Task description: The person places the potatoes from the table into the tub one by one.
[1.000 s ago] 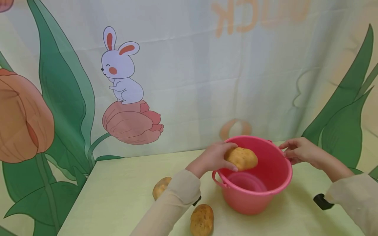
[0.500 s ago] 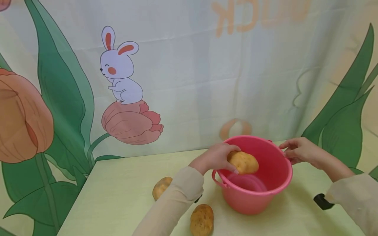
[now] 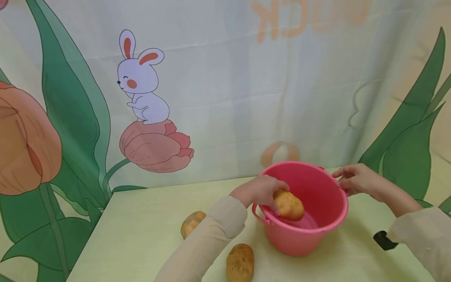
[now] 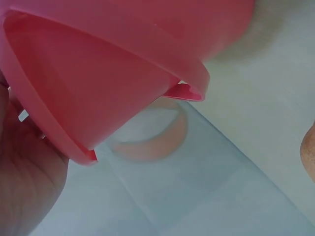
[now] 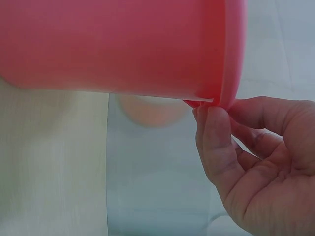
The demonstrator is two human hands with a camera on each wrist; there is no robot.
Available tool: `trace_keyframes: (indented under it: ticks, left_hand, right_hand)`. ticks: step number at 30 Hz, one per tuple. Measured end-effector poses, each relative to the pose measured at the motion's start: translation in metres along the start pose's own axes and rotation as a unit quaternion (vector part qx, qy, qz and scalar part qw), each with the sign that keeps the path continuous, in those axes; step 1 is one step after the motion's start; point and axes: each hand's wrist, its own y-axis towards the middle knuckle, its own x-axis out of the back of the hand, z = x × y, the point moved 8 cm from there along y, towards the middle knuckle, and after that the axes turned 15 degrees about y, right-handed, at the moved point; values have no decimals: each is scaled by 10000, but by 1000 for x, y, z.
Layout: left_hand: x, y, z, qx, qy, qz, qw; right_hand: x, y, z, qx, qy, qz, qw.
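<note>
A pink bucket (image 3: 299, 241) stands upright on the table, its mouth facing up. My left hand (image 3: 260, 190) reaches over its left rim and grips a yellow-brown potato (image 3: 289, 205) inside the mouth, above the bucket's floor. In the left wrist view the left hand (image 4: 29, 172) shows beside the rim, and the potato it holds is hidden. My right hand (image 3: 363, 181) pinches the rim on the far right side; the right wrist view shows thumb and fingers (image 5: 219, 132) on either side of that edge.
Two more potatoes lie on the table: one (image 3: 192, 223) left of the bucket, partly behind the left sleeve, and one (image 3: 240, 263) near the front. A printed curtain (image 3: 225, 98) with a rabbit and tulips hangs behind the table (image 3: 141, 227). The bucket's handle (image 3: 260, 215) hangs at its left.
My left hand has carried the potato lower, deeper into the bucket's mouth. The right hand keeps its place at the rim, and the bucket stands where it was.
</note>
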Motion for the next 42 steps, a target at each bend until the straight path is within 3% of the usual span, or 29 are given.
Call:
trace_keyframes:
  ticks: [8,21,30,36,42]
  left_hand:
    - [-3,-2,-1,103,-251,224,9994]
    - [-7,-1,-7,133,432,531,9976]
    - [-8,-1,-11,-28,760,615,9952]
    - [-10,-1,-11,22,746,644,9951]
    - [-11,-2,-8,248,293,728,9966]
  right_hand:
    - [-2,-1,2,-15,29,4,10000]
    - [-2,-2,1,-14,10,-11,10000]
    - [-2,-3,1,9,60,6,10000]
    - [-3,-3,1,15,59,0,10000]
    - [-4,-4,2,8,80,13,10000]
